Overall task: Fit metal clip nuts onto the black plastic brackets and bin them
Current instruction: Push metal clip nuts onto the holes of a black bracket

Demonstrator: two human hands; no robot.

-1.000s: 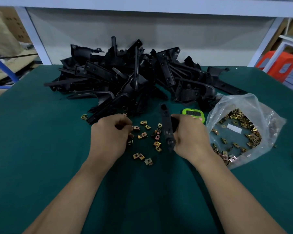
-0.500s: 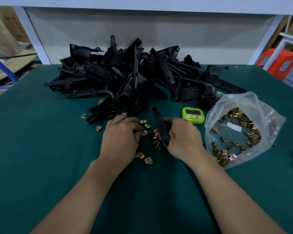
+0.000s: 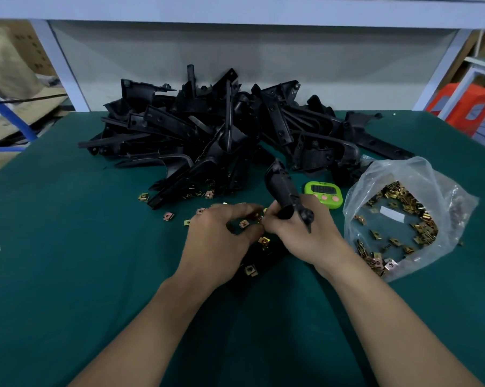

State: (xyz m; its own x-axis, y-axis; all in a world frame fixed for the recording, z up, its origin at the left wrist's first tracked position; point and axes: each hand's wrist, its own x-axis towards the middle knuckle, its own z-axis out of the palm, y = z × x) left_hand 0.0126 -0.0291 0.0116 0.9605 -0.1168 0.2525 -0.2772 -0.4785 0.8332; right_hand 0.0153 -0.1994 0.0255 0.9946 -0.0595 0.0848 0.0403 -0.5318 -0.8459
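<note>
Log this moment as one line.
right hand: grips black plastic bracket | left hand: fingers curled over loose clip nuts, hold unclear | nut fitted: not visible

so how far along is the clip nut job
Early. Nothing finished or binned shows. Right hand grips one bracket, left hand is among the loose clip nuts; a pinch is unclear. The bracket pile and a bag of nuts remain.

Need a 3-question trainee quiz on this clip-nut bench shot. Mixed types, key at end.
1. True or false: the right hand grips a black bracket.
2. Most clip nuts lie in: A) a clear bag, B) a red tray, C) a cardboard box?
3. Fill in: the green ___ sits on the table left of the bag.
Key: 1 true; 2 A; 3 timer.
</note>
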